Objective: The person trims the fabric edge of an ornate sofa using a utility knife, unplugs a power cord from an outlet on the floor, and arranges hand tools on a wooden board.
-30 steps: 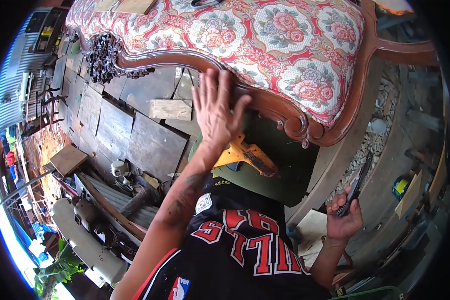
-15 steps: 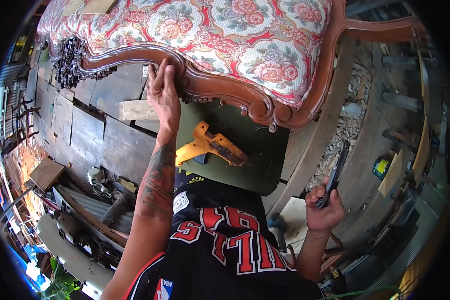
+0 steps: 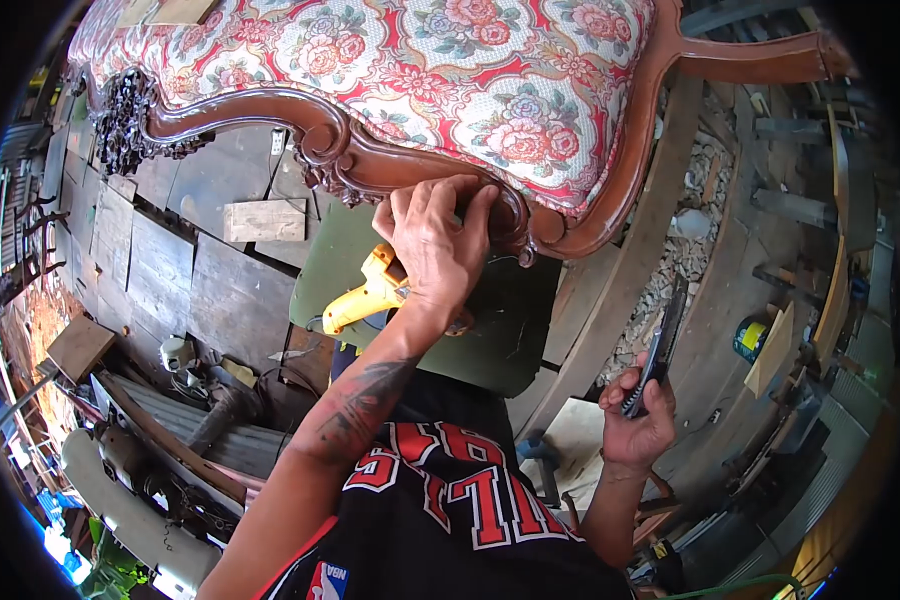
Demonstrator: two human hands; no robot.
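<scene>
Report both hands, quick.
Left hand: fingers curled against the carved wooden frame; whether they grip cannot be told.
Right hand: closed, holding a slim dark tool.

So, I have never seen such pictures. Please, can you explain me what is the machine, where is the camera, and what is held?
There is no machine here: a person works with two bare hands. One camera, worn on the head, looks forward and down, so the person's own shirt shows below. The left hand touches the carved wooden frame under a flowered cushion. The right hand holds a slim dark tool, perhaps a cutter. On the green surface lies a yellow tool, partly hidden by the left arm.
</scene>
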